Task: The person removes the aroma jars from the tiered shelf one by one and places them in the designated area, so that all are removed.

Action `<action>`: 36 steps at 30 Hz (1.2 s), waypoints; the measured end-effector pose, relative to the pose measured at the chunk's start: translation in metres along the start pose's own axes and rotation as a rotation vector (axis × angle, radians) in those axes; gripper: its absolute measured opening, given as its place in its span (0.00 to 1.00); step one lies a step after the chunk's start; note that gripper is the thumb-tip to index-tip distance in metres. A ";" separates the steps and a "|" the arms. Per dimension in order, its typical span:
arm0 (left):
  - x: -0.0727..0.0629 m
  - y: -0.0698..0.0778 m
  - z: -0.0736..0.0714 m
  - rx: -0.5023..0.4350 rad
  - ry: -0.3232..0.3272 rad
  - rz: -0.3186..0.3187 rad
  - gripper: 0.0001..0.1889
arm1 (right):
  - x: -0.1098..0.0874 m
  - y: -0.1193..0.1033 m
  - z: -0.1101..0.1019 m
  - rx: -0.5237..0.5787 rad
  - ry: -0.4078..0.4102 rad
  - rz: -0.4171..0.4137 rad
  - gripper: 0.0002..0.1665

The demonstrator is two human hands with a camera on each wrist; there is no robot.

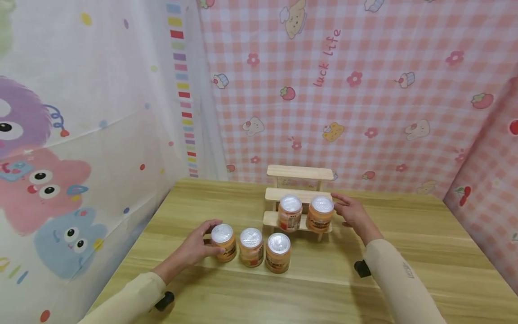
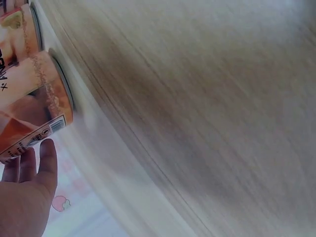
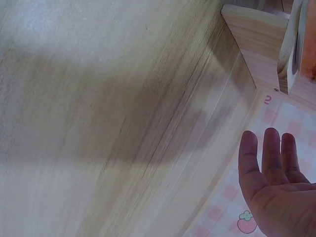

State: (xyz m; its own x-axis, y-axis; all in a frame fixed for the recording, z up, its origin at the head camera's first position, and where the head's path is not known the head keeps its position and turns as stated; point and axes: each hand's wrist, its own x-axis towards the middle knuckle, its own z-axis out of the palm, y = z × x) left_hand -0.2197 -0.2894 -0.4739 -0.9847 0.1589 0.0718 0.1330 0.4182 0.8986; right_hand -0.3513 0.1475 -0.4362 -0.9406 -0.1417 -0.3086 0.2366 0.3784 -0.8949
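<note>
My left hand (image 1: pixel 198 243) holds the leftmost orange-labelled can (image 1: pixel 227 253), its thumb on the near side and fingers on the far side. In the left wrist view, fingers (image 2: pixel 48 163) of that hand lie against this can (image 2: pixel 37 106); the thumb is hidden. Beside it stand a middle can (image 1: pixel 252 252) and a right can (image 1: pixel 278 258), all with silvery lids. On the small wooden tiered shelf (image 1: pixel 297 172), two similar cans stand on the lowest step: one left (image 1: pixel 290 216), one right (image 1: pixel 320 218). My right hand (image 1: pixel 353 215), fingers loosely extended, is beside the right one, apart from it in the right wrist view.
The shelf stands toward the back of the wood-grain table (image 1: pixel 404 279). A pink checked cloth (image 1: pixel 376 58) hangs behind it, and a white cartoon-print cloth (image 1: pixel 121 166) hangs at the left. Dark wrist-worn pieces (image 1: pixel 164 301) show under both forearms.
</note>
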 end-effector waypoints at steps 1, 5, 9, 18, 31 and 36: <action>0.000 0.001 0.000 0.001 -0.007 0.006 0.40 | 0.000 0.000 -0.001 0.004 0.004 0.001 0.31; 0.001 0.002 0.000 -0.004 -0.029 0.013 0.42 | -0.001 0.001 -0.001 0.004 0.016 -0.015 0.32; 0.004 0.008 -0.005 0.011 -0.049 0.022 0.42 | 0.000 0.002 0.002 -0.005 0.021 -0.029 0.31; 0.052 0.043 -0.014 -0.005 -0.015 0.024 0.40 | 0.001 0.000 -0.002 -0.008 0.021 -0.024 0.31; 0.155 0.108 0.009 -0.001 0.038 0.028 0.40 | -0.009 0.006 -0.011 -0.079 0.073 -0.093 0.31; 0.174 0.110 0.017 0.000 0.012 0.000 0.39 | -0.019 0.001 -0.018 -0.018 0.068 -0.141 0.33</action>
State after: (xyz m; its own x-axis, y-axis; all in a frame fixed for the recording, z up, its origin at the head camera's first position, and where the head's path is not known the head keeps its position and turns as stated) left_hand -0.3741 -0.2002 -0.3701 -0.9860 0.1481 0.0769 0.1330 0.4186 0.8984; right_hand -0.3375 0.1671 -0.4254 -0.9786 -0.1331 -0.1570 0.0968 0.3758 -0.9216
